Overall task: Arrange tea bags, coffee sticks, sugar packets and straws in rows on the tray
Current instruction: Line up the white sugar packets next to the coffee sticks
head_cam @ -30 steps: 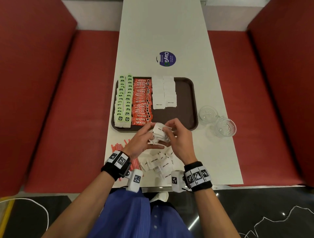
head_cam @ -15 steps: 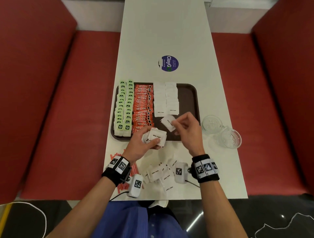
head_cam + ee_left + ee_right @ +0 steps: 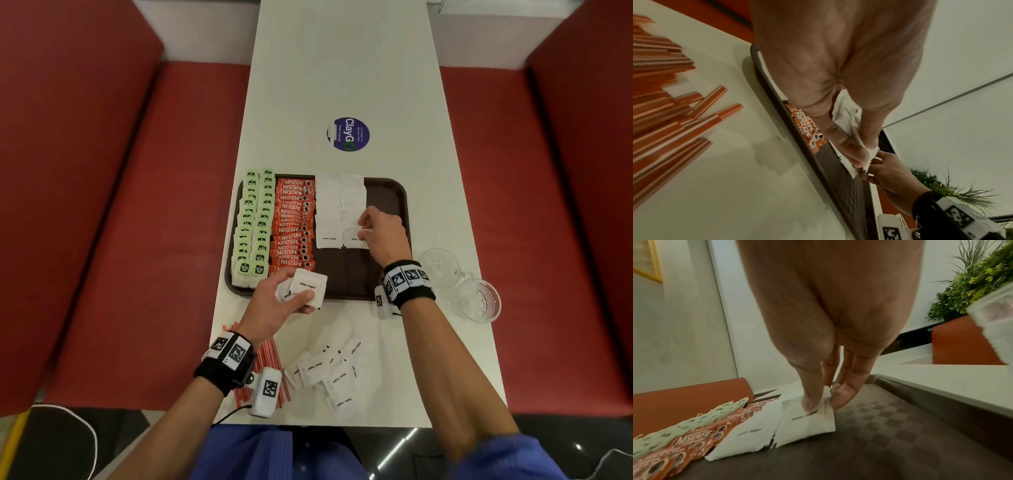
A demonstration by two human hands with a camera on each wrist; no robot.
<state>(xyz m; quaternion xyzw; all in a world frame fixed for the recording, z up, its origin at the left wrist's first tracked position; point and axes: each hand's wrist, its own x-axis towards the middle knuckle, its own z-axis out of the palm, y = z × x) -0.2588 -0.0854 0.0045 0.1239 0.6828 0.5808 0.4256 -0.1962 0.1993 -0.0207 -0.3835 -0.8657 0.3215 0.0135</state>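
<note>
A dark brown tray (image 3: 394,192) holds rows of green tea bags (image 3: 253,226), orange coffee sticks (image 3: 293,222) and white sugar packets (image 3: 329,212). My right hand (image 3: 364,229) pinches one sugar packet (image 3: 807,420) by its far edge, laid at the near end of the right sugar row. My left hand (image 3: 294,294) grips a small stack of sugar packets (image 3: 310,286) over the tray's near edge. Loose sugar packets (image 3: 329,370) lie on the table near me. Red straws (image 3: 270,363) lie partly under my left wrist.
Two clear glass cups (image 3: 459,284) stand on the white table (image 3: 342,68) right of the tray. A round blue sticker (image 3: 348,134) lies beyond the tray. Red bench seats flank the table on both sides.
My right hand took one sugar packet from the stack and carried it forward onto the tray, down to the end of the right sugar row. My left hand kept the stack near the tray's front edge.
</note>
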